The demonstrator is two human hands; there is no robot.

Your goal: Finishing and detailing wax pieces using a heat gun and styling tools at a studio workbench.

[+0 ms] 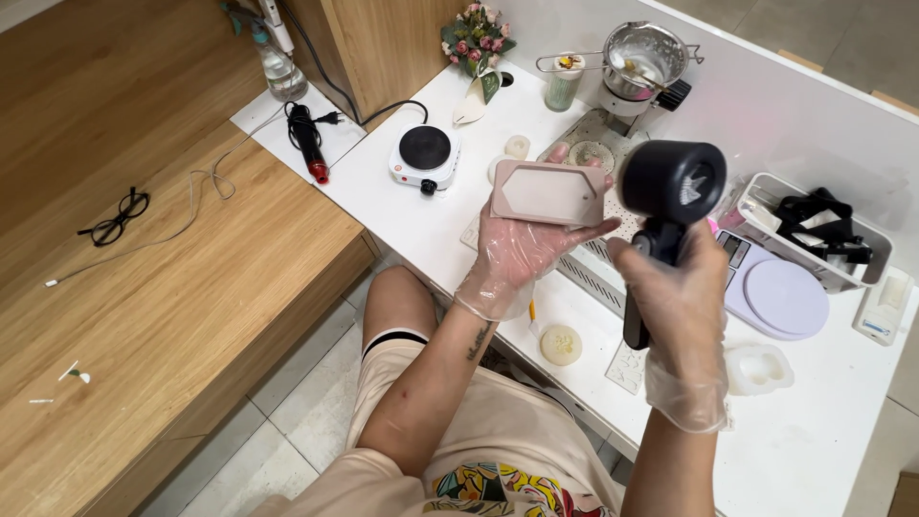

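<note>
I see my left hand [517, 251] cupping a pink mould [549, 193] flat at frame centre, while my right hand [682, 299] grips a black heat gun [670, 187] aimed toward it.

Bright, even overhead light gives soft, short shadows, mild glare on the white table [823, 450] and steel pot [643, 50], sharp focus throughout, and slight wide-angle stretching toward the edges.

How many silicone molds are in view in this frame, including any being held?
3: a pink mold held in the left hand, a white mold on the table beside the right hand, and a round mold behind. Others may be hidden behind the hands.
</note>
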